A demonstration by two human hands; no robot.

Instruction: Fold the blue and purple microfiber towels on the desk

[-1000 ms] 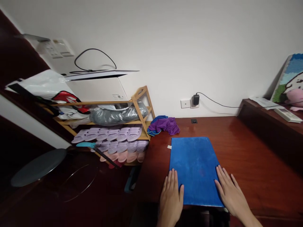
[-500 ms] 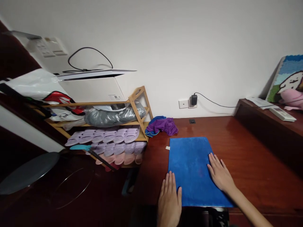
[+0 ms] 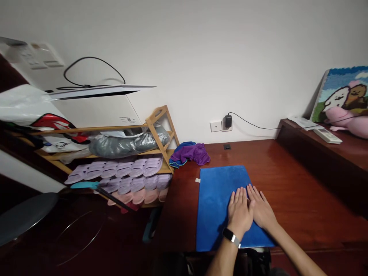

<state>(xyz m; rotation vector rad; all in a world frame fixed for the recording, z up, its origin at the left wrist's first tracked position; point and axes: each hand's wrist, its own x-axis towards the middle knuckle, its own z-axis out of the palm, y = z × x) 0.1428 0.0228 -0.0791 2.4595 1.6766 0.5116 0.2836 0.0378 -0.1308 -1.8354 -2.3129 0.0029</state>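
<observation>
A blue cloth (image 3: 218, 191) lies flat and smooth on the reddish-brown desk (image 3: 299, 199), with a small white tag at its left edge. My left hand (image 3: 240, 212) rests palm down on the right part of the cloth, fingers stretched forward, a watch on the wrist. Beside it, my right hand (image 3: 261, 209) lies flat over the cloth's right edge, its fingers extended. The two hands touch or nearly touch, and neither holds anything. Beyond the cloth, a crumpled purple and blue cloth (image 3: 191, 153) sits at the desk's back left corner.
A wooden rack (image 3: 159, 132) with shoes, bags and a white box (image 3: 100, 111) stands left of the desk. A black plug (image 3: 228, 121) is in the wall. On the raised right ledge are a white device (image 3: 327, 135), a pink plush toy (image 3: 349, 122) and a picture.
My left hand has moved right, from the cloth's left front edge onto its right part next to my right hand. The view has shifted slightly to the right.
</observation>
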